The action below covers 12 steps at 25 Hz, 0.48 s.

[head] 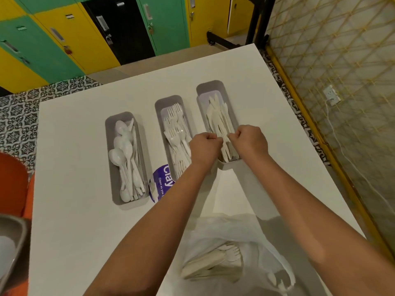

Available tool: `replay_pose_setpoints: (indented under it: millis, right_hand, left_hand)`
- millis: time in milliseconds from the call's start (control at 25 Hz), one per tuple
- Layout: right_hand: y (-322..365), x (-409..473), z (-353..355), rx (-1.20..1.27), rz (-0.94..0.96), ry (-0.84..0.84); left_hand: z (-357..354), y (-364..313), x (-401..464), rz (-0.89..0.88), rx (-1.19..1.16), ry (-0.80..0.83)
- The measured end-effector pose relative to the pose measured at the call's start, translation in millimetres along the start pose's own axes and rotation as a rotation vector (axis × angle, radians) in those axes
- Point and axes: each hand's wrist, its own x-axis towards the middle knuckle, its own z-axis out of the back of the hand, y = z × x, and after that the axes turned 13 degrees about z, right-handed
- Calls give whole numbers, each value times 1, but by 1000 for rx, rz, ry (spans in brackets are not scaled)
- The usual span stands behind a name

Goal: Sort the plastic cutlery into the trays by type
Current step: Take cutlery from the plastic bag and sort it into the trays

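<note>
A view from a head-worn camera looks down on a white counter [74, 146]. Three long grey trays stand side by side, slanting away: the spoon tray [111, 159] at the left, the fork tray [158, 107] in the middle, and the knife tray [229, 99] at the right and furthest away. Each holds white plastic cutlery of one kind: spoons [125, 150], forks [175, 124] and knives [215, 116].

Both bare arms reach forward to the near end of the knife tray. The left hand [204, 146] and the right hand [250, 142] are close together over it, fingers curled. They seem to pinch knife handles between them, though the exact grasp is hidden behind the knuckles.

Near the person lies a crumpled clear plastic bag [245, 238] with unsorted cutlery [215, 261] inside, forks and knives among it, so a good part of the sorting looks unfinished. A purple and white packet [161, 184] lies between the near ends of the spoon and fork trays.

Risks, as a judgement: the left forearm crosses just above the near end of the fork tray and could catch protruding handles or nudge that light tray. Squaring the knives with both hands could push the knife tray along the smooth counter, or flick a knife over its low wall. The loose bag close to the elbows could be dragged towards the near edge.
</note>
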Motion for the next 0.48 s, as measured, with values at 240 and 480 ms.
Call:
replay_pose_setpoints:
  millis: [240,480]
  right_hand:
    - [-4,-22,2,184,0,-109]
    - [-10,-81,-3,358,33,-38]
  left_hand:
    - [21,21,-15,-19,1,31]
    - [55,51,-72,25,-82,183]
